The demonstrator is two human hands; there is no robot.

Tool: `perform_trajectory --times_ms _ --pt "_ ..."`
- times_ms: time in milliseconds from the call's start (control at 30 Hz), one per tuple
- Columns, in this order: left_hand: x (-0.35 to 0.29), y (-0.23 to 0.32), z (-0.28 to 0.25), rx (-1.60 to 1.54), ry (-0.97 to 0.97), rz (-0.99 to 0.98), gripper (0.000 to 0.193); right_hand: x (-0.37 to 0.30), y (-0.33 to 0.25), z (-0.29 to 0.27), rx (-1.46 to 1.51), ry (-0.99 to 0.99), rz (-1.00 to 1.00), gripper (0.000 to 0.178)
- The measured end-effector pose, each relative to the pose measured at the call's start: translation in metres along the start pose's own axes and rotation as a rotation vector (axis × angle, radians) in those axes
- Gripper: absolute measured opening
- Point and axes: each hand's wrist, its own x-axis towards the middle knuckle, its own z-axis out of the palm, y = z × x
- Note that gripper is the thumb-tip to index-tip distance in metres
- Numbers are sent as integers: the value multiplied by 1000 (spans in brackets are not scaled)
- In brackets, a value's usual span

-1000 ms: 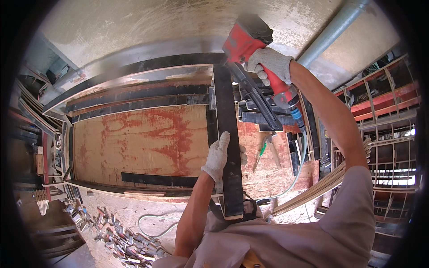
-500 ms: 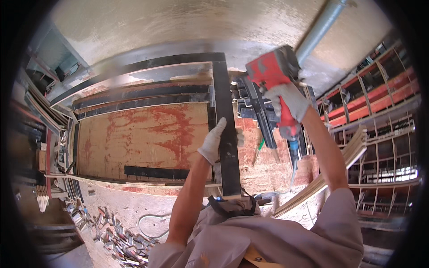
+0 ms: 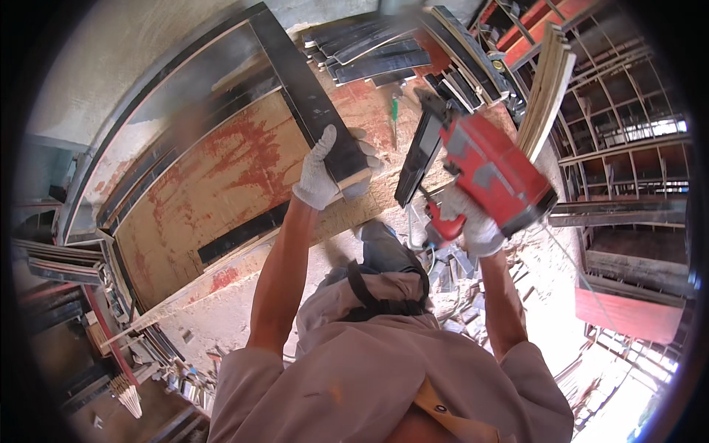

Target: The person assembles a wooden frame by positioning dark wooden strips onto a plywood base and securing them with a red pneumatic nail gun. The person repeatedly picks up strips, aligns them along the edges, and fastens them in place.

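My left hand (image 3: pixel 317 174), in a white knitted glove, is closed around the near end of a rectangular frame of black-faced wooden boards (image 3: pixel 306 88), thumb on one side and fingers on the other; my right hand (image 3: pixel 478 225), gloved alike, is curled about the handle of a red nail gun (image 3: pixel 498 170) with a long black magazine (image 3: pixel 419 155); the gun is apart from the frame, to its right; below the frame lies a red-stained tan wooden sheet (image 3: pixel 221 170); farther off lies a pile of black-faced wooden strips (image 3: pixel 384 65).
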Motion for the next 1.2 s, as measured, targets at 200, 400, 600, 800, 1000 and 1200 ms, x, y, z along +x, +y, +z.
perform_trajectory --times_ms 200,400,600,800,1000,1200 --pt "4 -4 4 149 -20 92 68 -89 88 1 -12 -89 14 10" --pt "6 -5 -4 124 -27 118 77 -110 129 31 -38 -139 -30 11" --pt "4 -8 -1 159 -47 150 86 -108 148 54 -72 -158 -76 11" --pt "5 -8 -3 173 -17 144 92 -105 149 60 -88 -170 -87 12" --pt "6 -9 -1 187 -7 150 92 -104 152 67 -103 -172 -88 13" --pt "9 -11 -3 167 -10 149 92 -103 156 73 -110 -172 -90 14"
